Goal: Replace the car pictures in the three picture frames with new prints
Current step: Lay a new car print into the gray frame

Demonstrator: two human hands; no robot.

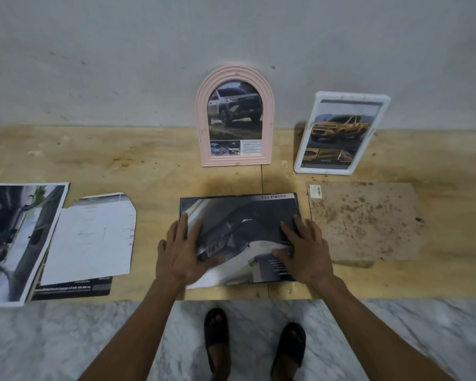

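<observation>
Print (239, 229) pressed flat under both spread hands (180, 251) (304, 253); backing board (366, 221) beside it.

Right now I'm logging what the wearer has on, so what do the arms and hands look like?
Both forearms are bare, with no sleeves in view. The left hand and right hand wear no gloves; no rings, watch or bracelets are visible.

glossy paper print (242, 224) on a stained plywood table (154, 166); speckled cardboard backing (366, 221).
</observation>
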